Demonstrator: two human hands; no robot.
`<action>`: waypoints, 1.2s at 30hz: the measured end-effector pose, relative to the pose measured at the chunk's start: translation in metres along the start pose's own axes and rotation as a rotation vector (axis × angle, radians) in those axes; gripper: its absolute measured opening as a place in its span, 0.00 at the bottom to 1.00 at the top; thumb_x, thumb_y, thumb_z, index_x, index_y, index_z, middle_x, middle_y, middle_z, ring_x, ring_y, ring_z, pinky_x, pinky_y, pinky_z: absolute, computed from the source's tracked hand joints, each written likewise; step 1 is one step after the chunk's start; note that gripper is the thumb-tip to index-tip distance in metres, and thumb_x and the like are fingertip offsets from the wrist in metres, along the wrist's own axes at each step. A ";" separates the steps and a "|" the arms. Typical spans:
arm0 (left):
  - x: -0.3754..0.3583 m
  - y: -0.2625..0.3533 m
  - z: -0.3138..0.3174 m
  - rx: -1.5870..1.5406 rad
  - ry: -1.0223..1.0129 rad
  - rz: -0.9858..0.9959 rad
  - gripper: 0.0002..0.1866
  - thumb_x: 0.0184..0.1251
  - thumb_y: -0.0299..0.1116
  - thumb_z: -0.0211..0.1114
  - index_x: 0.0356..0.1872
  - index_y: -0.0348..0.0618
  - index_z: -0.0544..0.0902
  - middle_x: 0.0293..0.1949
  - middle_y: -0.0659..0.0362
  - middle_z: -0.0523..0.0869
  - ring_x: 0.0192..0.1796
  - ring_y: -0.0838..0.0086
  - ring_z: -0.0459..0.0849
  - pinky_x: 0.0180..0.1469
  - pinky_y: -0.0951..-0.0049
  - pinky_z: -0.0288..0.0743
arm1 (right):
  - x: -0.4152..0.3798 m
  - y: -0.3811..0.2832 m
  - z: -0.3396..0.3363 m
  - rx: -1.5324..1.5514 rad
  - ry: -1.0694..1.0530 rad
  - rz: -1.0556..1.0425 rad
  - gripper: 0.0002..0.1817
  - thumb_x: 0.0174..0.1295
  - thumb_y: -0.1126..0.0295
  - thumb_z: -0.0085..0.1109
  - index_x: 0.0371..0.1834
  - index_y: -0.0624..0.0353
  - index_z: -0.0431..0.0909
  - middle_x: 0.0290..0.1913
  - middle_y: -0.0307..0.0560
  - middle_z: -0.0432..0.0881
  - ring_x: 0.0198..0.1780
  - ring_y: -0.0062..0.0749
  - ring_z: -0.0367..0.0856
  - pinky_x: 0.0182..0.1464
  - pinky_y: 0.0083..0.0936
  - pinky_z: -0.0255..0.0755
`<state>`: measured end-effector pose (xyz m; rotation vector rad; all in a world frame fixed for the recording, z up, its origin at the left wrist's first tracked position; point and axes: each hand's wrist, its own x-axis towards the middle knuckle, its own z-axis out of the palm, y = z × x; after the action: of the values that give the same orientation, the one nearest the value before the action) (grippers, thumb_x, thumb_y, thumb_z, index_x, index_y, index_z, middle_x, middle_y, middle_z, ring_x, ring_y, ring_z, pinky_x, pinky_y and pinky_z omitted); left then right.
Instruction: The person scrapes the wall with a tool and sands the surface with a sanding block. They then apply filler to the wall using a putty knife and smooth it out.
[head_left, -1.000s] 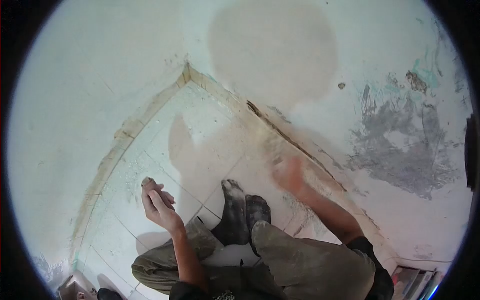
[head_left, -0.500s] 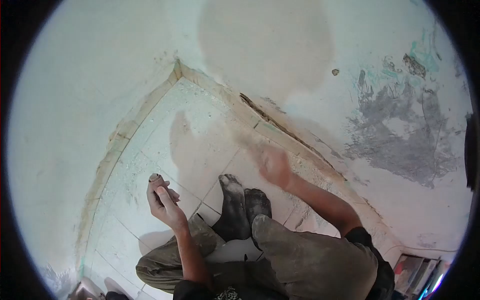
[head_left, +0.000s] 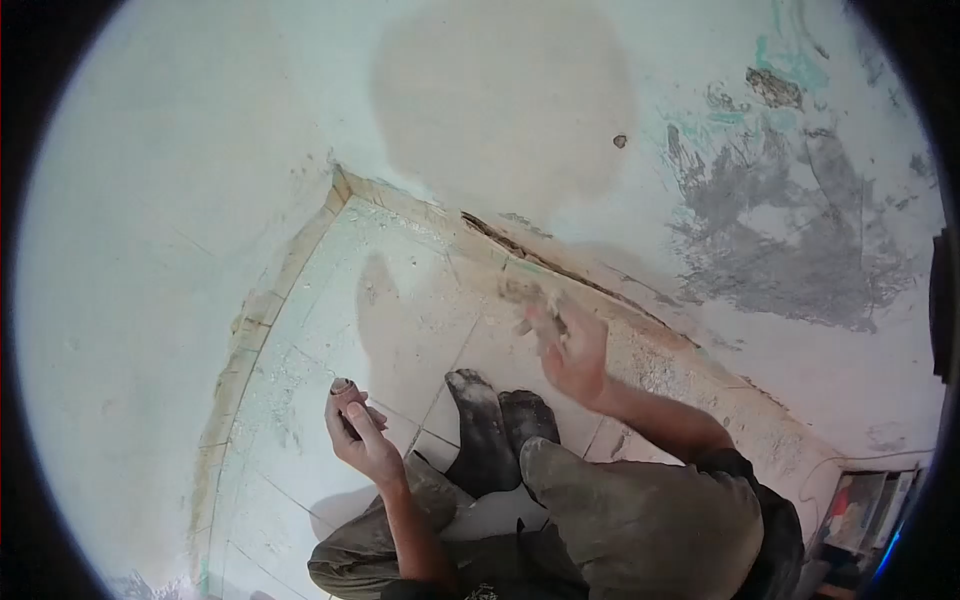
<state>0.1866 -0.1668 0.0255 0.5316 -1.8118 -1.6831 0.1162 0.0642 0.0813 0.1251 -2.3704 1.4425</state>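
My left hand is closed around a short, brownish-pink roll, whose round end sticks up past the thumb. It hovers above the tiled floor, left of my dark, dust-covered socks. My right hand is over the floor close to the right-hand wall's base, its fingers bent toward the corner and smeared by motion. At its fingertips shows a blurred brownish thing that I cannot make out. White dust and crumbs lie on the floor tiles around both hands.
Two pale walls meet at a corner with tan skirting tiles. A dark gap runs above the right skirting. Grey, scraped patches and a small hole mark the right wall. A cluttered shelf-like opening is at lower right.
The view has shifted, so the corner and floor sit lower. My right hand has moved slightly and shows less blur. My left hand still grips the roll.
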 end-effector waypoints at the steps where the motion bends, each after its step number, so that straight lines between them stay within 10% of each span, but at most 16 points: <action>1: -0.002 0.000 -0.001 -0.017 0.014 -0.007 0.17 0.71 0.31 0.51 0.53 0.30 0.74 0.36 0.54 0.79 0.24 0.83 0.70 0.24 0.83 0.65 | -0.011 -0.005 0.007 0.209 0.007 -0.052 0.10 0.63 0.68 0.57 0.30 0.64 0.80 0.22 0.51 0.76 0.19 0.37 0.74 0.24 0.30 0.68; 5: -0.003 0.010 -0.002 0.016 0.014 0.009 0.17 0.71 0.32 0.51 0.53 0.29 0.74 0.36 0.54 0.80 0.24 0.82 0.71 0.25 0.83 0.65 | -0.029 -0.011 0.022 0.310 0.102 -0.299 0.09 0.61 0.68 0.59 0.30 0.63 0.81 0.23 0.50 0.78 0.18 0.33 0.75 0.23 0.27 0.68; 7: -0.003 0.007 -0.002 0.074 -0.002 0.059 0.17 0.71 0.31 0.51 0.53 0.29 0.74 0.36 0.54 0.80 0.24 0.82 0.71 0.25 0.83 0.66 | -0.033 -0.017 0.015 0.248 -0.404 -0.330 0.07 0.60 0.69 0.59 0.30 0.61 0.81 0.23 0.49 0.78 0.19 0.33 0.76 0.22 0.28 0.69; 10: -0.002 -0.001 -0.001 0.080 -0.031 0.014 0.16 0.70 0.30 0.52 0.53 0.29 0.74 0.37 0.54 0.81 0.24 0.83 0.72 0.25 0.82 0.67 | -0.032 -0.015 0.022 0.090 -0.537 -0.441 0.06 0.58 0.74 0.58 0.34 0.65 0.81 0.29 0.53 0.84 0.25 0.32 0.82 0.27 0.23 0.74; 13: -0.005 0.002 0.000 0.065 -0.050 0.006 0.16 0.69 0.29 0.52 0.53 0.29 0.74 0.36 0.54 0.81 0.24 0.83 0.72 0.25 0.82 0.67 | -0.020 0.013 0.018 0.038 -0.209 -0.217 0.07 0.58 0.68 0.60 0.29 0.62 0.81 0.17 0.49 0.74 0.16 0.37 0.73 0.20 0.30 0.66; 20: -0.002 -0.008 0.006 0.104 -0.039 -0.042 0.17 0.68 0.29 0.53 0.54 0.30 0.74 0.35 0.55 0.81 0.25 0.82 0.73 0.26 0.82 0.68 | 0.033 -0.027 -0.051 -0.192 0.253 -0.619 0.09 0.61 0.69 0.54 0.33 0.63 0.80 0.15 0.51 0.75 0.12 0.38 0.72 0.17 0.32 0.67; 23: -0.002 -0.018 0.006 0.106 -0.058 -0.038 0.17 0.68 0.30 0.54 0.53 0.30 0.75 0.34 0.55 0.81 0.25 0.81 0.74 0.27 0.81 0.69 | 0.059 0.046 -0.021 -0.909 -0.131 -0.164 0.17 0.64 0.58 0.51 0.40 0.61 0.82 0.19 0.57 0.79 0.19 0.48 0.80 0.25 0.41 0.74; 36: 0.001 -0.009 -0.002 0.047 -0.042 -0.043 0.17 0.72 0.34 0.52 0.54 0.34 0.74 0.35 0.58 0.79 0.24 0.83 0.71 0.24 0.83 0.64 | 0.032 0.066 -0.003 -0.728 -0.149 -0.263 0.16 0.60 0.59 0.55 0.26 0.60 0.83 0.14 0.53 0.76 0.15 0.45 0.76 0.18 0.36 0.67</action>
<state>0.1866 -0.1700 0.0167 0.5634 -1.8869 -1.6955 0.0704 0.1017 0.0386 0.3407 -2.7121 0.4149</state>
